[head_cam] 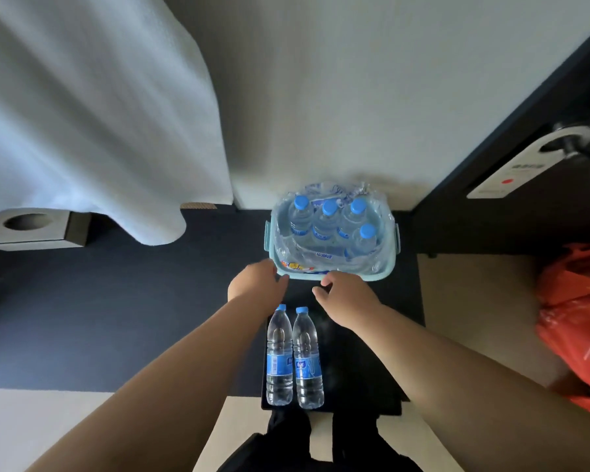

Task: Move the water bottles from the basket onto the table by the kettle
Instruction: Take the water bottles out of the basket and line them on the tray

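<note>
Dark low table (355,369), set against a pale wall, is viewed from above. At 12 o'clock the basket (355,277) is parked, with four wrapped bottles (327,223) kept upright inside. At 6 o'clock a pair of bottles (295,356) is stood touching, probably grouped as already unloaded. Left hand (258,281) is placed at the near rim, grip not discernible. Right hand (348,301) is held loosely curled and empty just beside the rim. No kettle is seen.

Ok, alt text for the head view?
The left hand and right hand are at the near rim of a blue basket holding four plastic-wrapped water bottles. Two more bottles stand side by side on the dark table, nearer the person.
</note>
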Demonstrator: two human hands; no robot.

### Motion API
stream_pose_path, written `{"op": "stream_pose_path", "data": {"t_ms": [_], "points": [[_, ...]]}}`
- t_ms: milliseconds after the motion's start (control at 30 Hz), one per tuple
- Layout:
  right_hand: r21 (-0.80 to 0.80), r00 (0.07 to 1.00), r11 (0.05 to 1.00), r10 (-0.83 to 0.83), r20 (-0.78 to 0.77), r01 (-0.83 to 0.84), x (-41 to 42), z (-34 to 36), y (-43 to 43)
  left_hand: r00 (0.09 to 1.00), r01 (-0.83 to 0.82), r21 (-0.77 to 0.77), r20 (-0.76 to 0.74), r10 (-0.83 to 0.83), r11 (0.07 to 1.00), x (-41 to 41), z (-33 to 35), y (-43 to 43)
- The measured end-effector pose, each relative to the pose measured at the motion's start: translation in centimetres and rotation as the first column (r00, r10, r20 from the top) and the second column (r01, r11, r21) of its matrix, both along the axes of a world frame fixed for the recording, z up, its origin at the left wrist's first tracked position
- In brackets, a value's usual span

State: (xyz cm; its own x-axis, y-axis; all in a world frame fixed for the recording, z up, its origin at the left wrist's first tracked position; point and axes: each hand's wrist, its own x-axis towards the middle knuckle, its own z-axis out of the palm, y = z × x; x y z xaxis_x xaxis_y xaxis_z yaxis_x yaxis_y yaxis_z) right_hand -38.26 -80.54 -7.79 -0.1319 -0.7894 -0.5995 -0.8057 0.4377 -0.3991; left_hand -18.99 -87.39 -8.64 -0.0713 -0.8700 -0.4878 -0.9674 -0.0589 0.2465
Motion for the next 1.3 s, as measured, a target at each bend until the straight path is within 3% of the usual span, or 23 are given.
{"op": "stream_pose_path", "data": {"t_ms": [133, 367, 800, 1000, 1300], "points": [[-0.122, 1.000, 0.992, -0.028, -0.004, 0.027, -1.5, 3.2, -2.7, 0.999, 0.017, -0.084, -0.047, -0.021, 0.996, -1.6, 3.5, -3.0], [-0.199, 0.996, 0.977, -0.083, -0.023, 0.077, -3.4, 5.1, -7.1, 0.995, 0.053, -0.164, -0.075, -0.066, 0.985, -4.1, 6.6, -7.2], [-0.218, 0.984, 0.959, -0.175, 0.042, 0.181, -2.8, 0.4, -12.4, 0.988, 0.073, -0.185, -0.124, -0.097, 0.980, -7.5, 1.5, -10.7], [-0.302, 0.950, 0.901, -0.290, 0.116, 0.312, -2.0, -1.5, -12.1, 0.989, 0.042, -0.221, -0.127, -0.071, 0.974, -7.9, -0.3, -10.5], [-0.346, 0.955, 0.890, -0.278, 0.104, 0.296, -1.8, -0.6, -9.2, 0.972, 0.008, -0.260, -0.223, -0.068, 0.965, -7.0, 0.6, -8.4]]}}
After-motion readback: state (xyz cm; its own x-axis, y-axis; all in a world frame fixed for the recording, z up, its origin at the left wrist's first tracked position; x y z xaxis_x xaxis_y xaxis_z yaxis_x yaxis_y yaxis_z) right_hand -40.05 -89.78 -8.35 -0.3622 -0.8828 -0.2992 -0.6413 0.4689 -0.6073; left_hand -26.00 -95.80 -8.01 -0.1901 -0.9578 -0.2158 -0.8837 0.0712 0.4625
